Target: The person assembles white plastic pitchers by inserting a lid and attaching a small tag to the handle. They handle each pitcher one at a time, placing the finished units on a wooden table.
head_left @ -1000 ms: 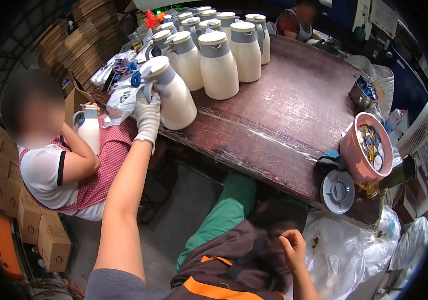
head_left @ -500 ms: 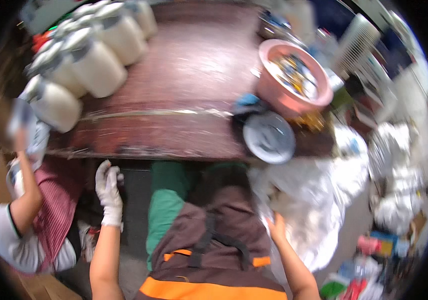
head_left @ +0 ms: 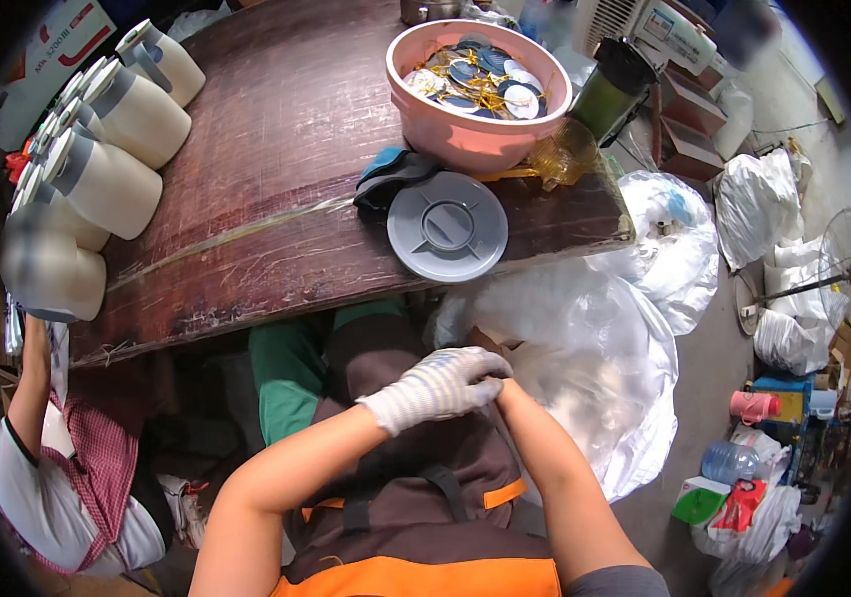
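Observation:
In a white knit glove, my left hand [head_left: 442,386] reaches across my lap and closes over my right hand [head_left: 491,386]. The gloved fingers bend round the right hand near its wrist. Most of the right hand is covered, so its fingers cannot be made out. Both hands are in front of my brown apron [head_left: 396,438] with orange trim, below the table edge. Nearest to them on the table lies a round grey lid [head_left: 447,227], overhanging the edge slightly. Beside the right forearm is a large clear plastic bag [head_left: 585,348].
A pink basin [head_left: 485,139] of discs and yellow strings stands on the dark red table [head_left: 276,119]. White-and-grey jugs [head_left: 107,184] line its left side. A co-worker in a checked apron [head_left: 112,468] is at the left. Plastic-wrapped bundles [head_left: 759,209] and a fan [head_left: 839,264] stand at the right.
My gloved left hand has moved right from beside the table edge onto my right hand. The right hand has come inward from the plastic bag. The view has shifted.

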`<control>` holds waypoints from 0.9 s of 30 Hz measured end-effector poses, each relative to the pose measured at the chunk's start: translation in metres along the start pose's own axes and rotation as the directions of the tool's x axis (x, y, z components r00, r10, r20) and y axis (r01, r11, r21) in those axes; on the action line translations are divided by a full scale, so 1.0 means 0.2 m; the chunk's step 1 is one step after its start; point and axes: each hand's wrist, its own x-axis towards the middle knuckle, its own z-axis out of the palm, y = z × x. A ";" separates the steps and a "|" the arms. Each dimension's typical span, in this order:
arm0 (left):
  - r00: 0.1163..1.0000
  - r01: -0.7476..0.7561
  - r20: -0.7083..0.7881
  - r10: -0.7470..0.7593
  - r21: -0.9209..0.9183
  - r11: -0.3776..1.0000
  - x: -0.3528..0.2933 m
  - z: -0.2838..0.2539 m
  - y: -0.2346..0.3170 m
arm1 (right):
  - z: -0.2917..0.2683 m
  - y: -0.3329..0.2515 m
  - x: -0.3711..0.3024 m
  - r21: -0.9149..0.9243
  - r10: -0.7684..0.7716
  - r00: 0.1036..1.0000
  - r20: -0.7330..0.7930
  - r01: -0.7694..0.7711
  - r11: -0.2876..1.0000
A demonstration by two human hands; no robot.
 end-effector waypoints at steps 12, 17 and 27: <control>0.966 0.042 -0.177 0.188 0.827 0.561 0.60 0.64 -0.21 | 0.08 0.46 -0.25 0.323 -0.249 0.964 -0.091 0.265 0.909; 0.961 0.275 -0.243 -0.135 0.769 0.577 0.78 0.45 -0.35 | 0.06 0.41 -0.27 0.389 -0.321 0.947 0.035 0.283 0.877; 0.919 0.363 -0.236 -0.317 0.820 0.443 0.60 0.28 -0.72 | -1.14 0.91 -0.78 -0.069 0.089 0.964 -0.250 -0.109 0.992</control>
